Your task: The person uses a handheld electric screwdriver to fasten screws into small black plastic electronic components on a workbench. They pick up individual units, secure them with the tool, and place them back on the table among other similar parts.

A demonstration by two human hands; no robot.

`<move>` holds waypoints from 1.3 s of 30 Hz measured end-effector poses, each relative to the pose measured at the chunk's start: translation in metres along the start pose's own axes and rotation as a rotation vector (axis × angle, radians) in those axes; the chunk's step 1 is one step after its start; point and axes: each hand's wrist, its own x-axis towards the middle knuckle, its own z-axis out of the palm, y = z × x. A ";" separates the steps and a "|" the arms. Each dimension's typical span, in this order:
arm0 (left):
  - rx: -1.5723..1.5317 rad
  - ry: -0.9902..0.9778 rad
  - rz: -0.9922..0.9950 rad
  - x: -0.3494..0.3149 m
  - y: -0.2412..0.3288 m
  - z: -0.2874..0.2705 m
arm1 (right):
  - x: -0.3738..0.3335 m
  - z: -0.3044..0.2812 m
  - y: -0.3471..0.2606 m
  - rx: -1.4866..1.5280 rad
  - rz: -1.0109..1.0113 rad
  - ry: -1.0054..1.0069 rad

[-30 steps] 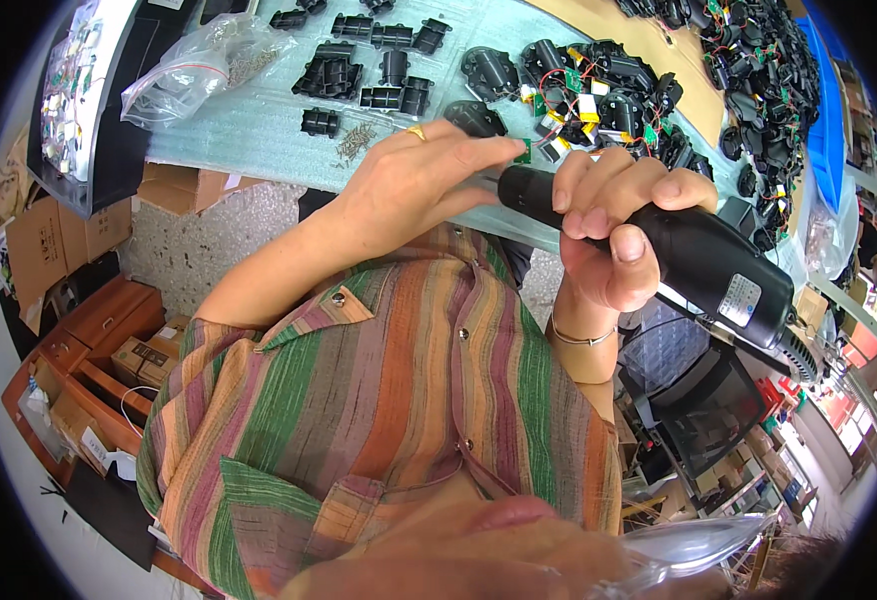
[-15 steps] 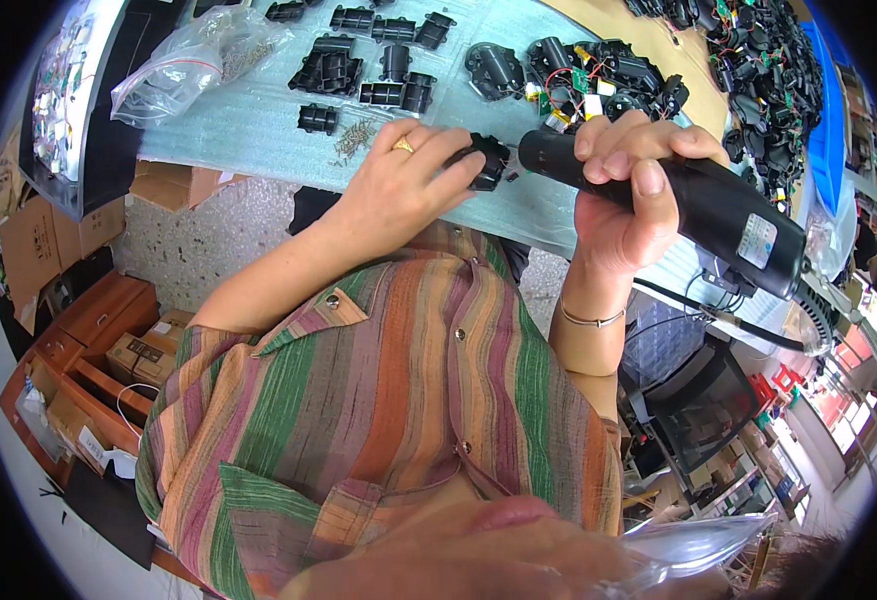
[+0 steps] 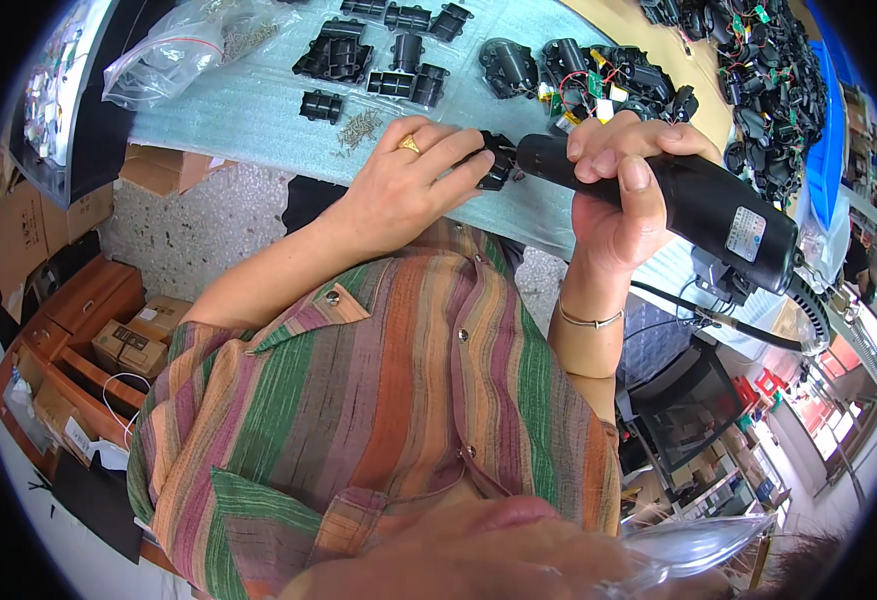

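Wrapped around a black electric screwdriver (image 3: pixel 704 205), my right hand (image 3: pixel 624 175) keeps the tool nearly level, its nose pointing left. My left hand (image 3: pixel 409 175), a ring on one finger, grips a black plastic housing (image 3: pixel 499 160) at the front edge of the table. The screwdriver's nose is right beside that housing; whether the bit touches a screw is too small to tell. Left of my left hand lies a small pile of screws (image 3: pixel 361 130). Beyond it sit several loose black plastic housings (image 3: pixel 334 55).
A clear plastic bag of screws (image 3: pixel 174 60) lies at the back left. Behind the screwdriver are black assemblies with wires and green boards (image 3: pixel 599 80). A large heap of similar parts (image 3: pixel 774 90) fills a blue bin (image 3: pixel 834 150) at right. The tool's cable (image 3: pixel 724 318) hangs below it.
The view has shifted slightly. Both hands keep their grips, and the screwdriver's nose is a little closer to the housing.
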 end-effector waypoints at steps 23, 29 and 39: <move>0.049 0.145 0.011 -0.008 -0.003 0.017 | 0.002 0.022 0.011 -0.091 0.144 -0.044; 0.133 0.129 0.029 -0.008 -0.001 0.014 | 0.000 0.017 0.010 -0.103 0.079 -0.054; 0.183 0.195 0.055 -0.033 0.013 0.009 | -0.003 0.036 0.008 0.182 0.019 -0.105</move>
